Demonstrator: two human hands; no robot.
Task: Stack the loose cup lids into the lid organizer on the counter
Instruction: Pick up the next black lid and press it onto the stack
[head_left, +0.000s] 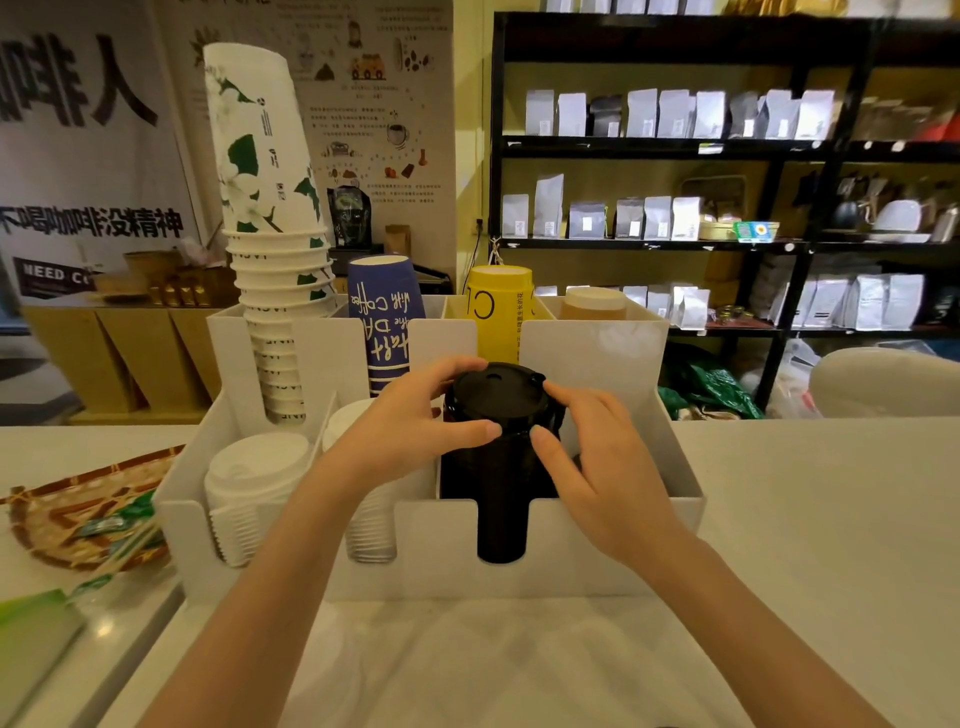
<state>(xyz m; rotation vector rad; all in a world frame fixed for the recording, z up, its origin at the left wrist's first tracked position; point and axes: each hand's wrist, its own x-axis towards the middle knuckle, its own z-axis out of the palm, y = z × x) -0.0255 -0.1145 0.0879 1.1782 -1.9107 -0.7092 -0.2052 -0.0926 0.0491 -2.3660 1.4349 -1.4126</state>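
Note:
A white lid organizer (597, 545) stands on the counter in front of me. Its third front compartment holds a tall stack of black cup lids (498, 457). My left hand (410, 421) grips the left side of the top of that stack, thumb in front and fingers behind. On the right side, my right hand (602, 457) holds it the same way. Two stacks of white lids (254, 478) fill the compartments to the left; my left forearm partly hides the second white stack (371, 530).
Behind the lids, the organizer holds stacked paper cups: white-and-green cups (270, 249), blue cups (384, 322), yellow cups (498, 306) and a brown cup (595, 304). A woven tray (72, 514) with packets lies at the left. Black shelves with bags (675, 156) stand behind the counter.

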